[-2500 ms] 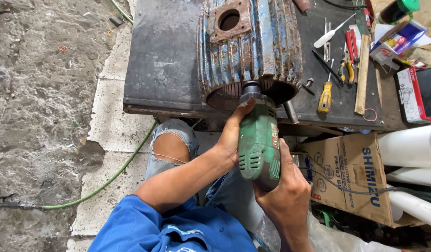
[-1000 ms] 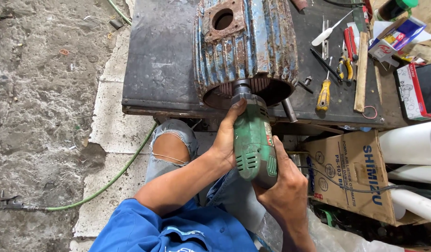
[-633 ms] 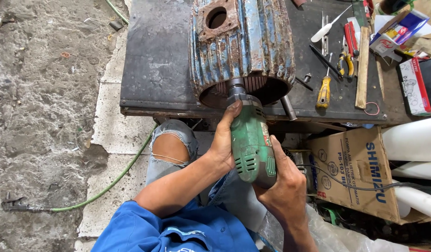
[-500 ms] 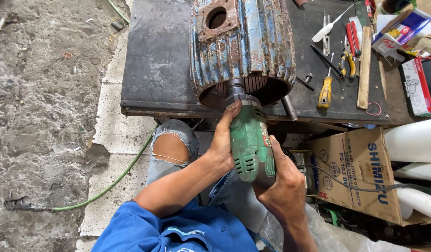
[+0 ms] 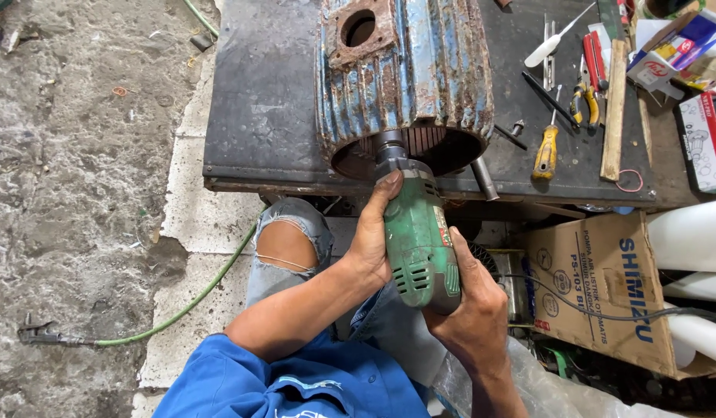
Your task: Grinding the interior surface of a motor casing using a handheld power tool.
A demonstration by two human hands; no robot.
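Observation:
A green electric drill (image 5: 418,236) points away from me into the open end of a rusty blue ribbed motor housing (image 5: 404,77) that lies on a dark metal workbench (image 5: 265,101). My left hand (image 5: 373,232) grips the drill's front body just behind the chuck. My right hand (image 5: 470,310) holds its rear handle from below. The drill's tip is hidden inside the housing opening.
A yellow-handled screwdriver (image 5: 545,147), pliers (image 5: 584,97), a wooden stick (image 5: 613,108) and small boxes (image 5: 675,46) lie on the bench's right side. A cardboard box (image 5: 606,286) and white pipes (image 5: 695,240) stand at right. A green hose (image 5: 180,310) crosses the concrete floor.
The drill and both hands have shifted slightly left along the housing's opening; the grip is unchanged.

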